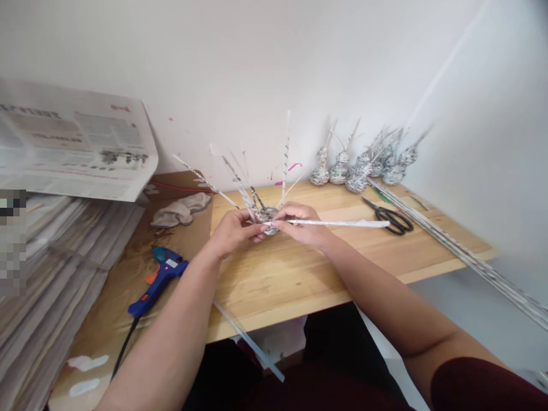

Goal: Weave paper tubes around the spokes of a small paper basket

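Observation:
Between my two hands sits a small round weaving of rolled newspaper [269,214], with several paper sticks fanning up and outward from it. My left hand [240,231] grips its left side, thumb and fingers pressed together at the base of the sticks. From the right, my right hand [302,222] pinches a long white paper stick [346,224] against the weaving's front. That stick runs out to the right, its flattened end over the scissors [394,220]. My fingers hide part of the weaving.
A blue glue gun [158,279] with a lit red light lies left, near a glue stick [252,342] jutting over the table edge. Cloth gloves [182,211], stacked newspapers [64,274], several woven gourd shapes [359,171] and long paper sticks [462,257] lie around.

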{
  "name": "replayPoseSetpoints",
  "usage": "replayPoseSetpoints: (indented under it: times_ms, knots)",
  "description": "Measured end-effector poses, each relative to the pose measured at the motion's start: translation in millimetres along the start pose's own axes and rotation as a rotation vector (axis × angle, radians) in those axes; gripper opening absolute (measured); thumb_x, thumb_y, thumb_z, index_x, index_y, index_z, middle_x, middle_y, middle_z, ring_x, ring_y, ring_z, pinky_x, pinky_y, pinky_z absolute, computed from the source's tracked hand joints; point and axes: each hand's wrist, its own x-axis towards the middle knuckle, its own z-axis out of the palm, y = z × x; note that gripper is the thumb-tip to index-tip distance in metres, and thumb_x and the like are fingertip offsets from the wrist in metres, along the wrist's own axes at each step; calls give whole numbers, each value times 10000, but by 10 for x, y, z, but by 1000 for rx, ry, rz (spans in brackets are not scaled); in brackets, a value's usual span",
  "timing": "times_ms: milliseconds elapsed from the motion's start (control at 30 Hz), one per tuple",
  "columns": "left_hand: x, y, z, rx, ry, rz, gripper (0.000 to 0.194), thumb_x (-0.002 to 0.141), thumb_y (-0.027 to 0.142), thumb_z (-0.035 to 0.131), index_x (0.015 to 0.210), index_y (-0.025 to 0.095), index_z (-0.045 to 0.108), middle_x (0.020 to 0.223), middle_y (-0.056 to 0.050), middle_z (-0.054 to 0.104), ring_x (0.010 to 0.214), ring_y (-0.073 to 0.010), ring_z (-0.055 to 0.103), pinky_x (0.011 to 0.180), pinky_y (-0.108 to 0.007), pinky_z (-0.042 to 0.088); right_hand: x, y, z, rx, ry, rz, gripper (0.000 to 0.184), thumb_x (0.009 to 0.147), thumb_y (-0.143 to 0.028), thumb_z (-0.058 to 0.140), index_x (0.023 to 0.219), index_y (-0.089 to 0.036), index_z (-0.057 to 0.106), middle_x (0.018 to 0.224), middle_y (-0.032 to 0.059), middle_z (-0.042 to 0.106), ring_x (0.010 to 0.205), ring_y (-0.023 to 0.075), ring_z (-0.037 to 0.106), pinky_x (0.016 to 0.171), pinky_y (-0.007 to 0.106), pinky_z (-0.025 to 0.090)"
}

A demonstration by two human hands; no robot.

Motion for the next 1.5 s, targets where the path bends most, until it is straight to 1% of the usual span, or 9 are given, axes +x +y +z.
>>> replayPoseSetpoints:
  times_ms: [267,433,500,633,833,1033,1167,1300,1500]
  knots:
    - [7,-9,-18,66,27,95,401,592,401,892,818,138,692,576,-5,678,501,-127,605,499,-234,517,8,67,-13,123,-48,114,161,794,-313,780,895,-190,754,848,27,701,710,132,623,641,254,476]
    - [48,-62,-5,105,189,255,322,664,372,837,843,139,706,627,-8,679,536,-136,617,560,-262,545,34,58,-106,51,121,48,253,756,-299,809,946,-196,678,898,16,672,688,119,587,608,242,466]
    - [62,-100,-7,144,224,308,283,714,368,802,863,144,714,647,-13,679,557,-141,623,579,-269,544,35,57,-126,-4,105,62,236,770,-283,795,953,-200,670,837,-1,664,643,111,560,572,231,441]
    - [68,-144,-25,315,265,388,210,795,353,744,871,158,726,637,-16,667,585,-154,626,588,-263,516,29,90,-114,-100,42,-21,129,825,-220,739,949,-205,708,856,16,721,710,131,615,652,244,468]
    - [34,-93,-6,449,239,440,132,803,295,707,849,174,727,707,-27,691,626,-156,619,611,-255,483,28,132,-106,-127,16,-128,231,885,-261,708,1102,-185,734,996,82,768,810,168,693,733,276,513]
    - [41,-85,1,539,177,533,128,835,317,701,826,192,730,802,-49,721,765,-191,641,740,-299,489,14,112,-96,-151,-59,-94,109,907,-255,689,937,-209,783,880,42,769,801,156,695,739,253,491]
    - [49,-114,12,588,156,513,188,826,376,732,852,190,738,861,-68,736,825,-220,650,790,-330,483,-6,119,-56,-161,-61,-58,78,875,-233,708,878,-202,780,828,29,759,744,145,675,690,242,467]
    - [48,-135,15,549,156,479,187,844,366,704,855,182,732,770,-44,701,739,-199,623,719,-302,466,-23,106,-23,-109,-66,23,76,839,-249,733,810,-187,766,729,10,725,658,127,630,627,233,440]
    - [48,-99,-60,482,110,384,205,869,369,648,867,166,680,622,7,602,586,-149,539,593,-250,412,23,110,-97,139,-25,160,310,754,-274,796,1023,-189,667,810,-2,701,690,131,631,629,241,472]
